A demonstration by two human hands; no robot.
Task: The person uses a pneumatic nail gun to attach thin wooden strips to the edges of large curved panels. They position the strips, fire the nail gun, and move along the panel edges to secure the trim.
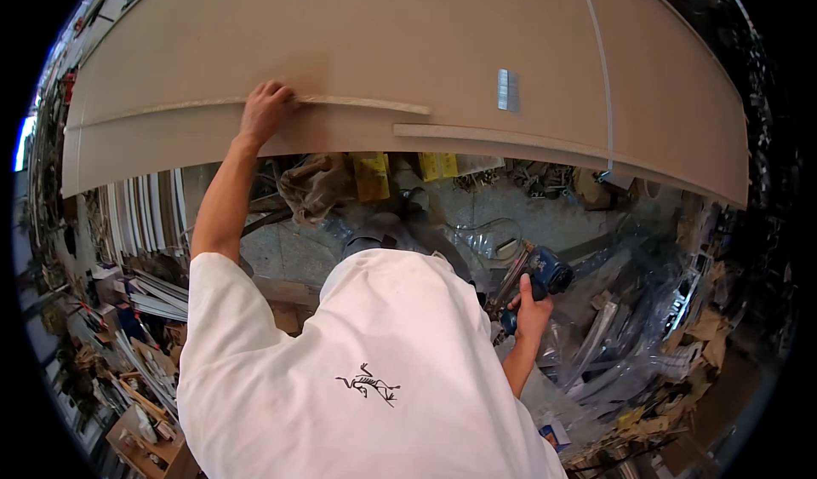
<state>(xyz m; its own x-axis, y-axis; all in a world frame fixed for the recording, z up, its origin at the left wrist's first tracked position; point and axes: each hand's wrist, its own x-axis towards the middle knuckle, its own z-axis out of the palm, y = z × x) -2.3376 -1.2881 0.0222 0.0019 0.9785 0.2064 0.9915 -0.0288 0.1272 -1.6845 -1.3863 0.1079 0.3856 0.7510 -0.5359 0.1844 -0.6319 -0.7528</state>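
My left hand (269, 111) reaches out over a large brown board (383, 28), its fingers curled down on a thin wooden strip (366, 103) that lies along the board. A second wooden strip (511, 138) lies to the right, close to the board's near edge, its left end slightly overlapping the first one's right end with a gap between them. Down by my right side, my right hand (532, 310) is wrapped round the handle of a dark blue nail gun (545, 270), held below the board's edge. A small silvery strip of nails or staples (507, 90) rests on the board.
A white strap (602, 53) runs across the board at the right. Below its near edge, the floor holds a crumpled brown sack (315, 188), yellow packages (370, 177) and clear plastic sheeting (587, 326). Pale upright strips (145, 215) stand at the left, with scrap pieces behind.
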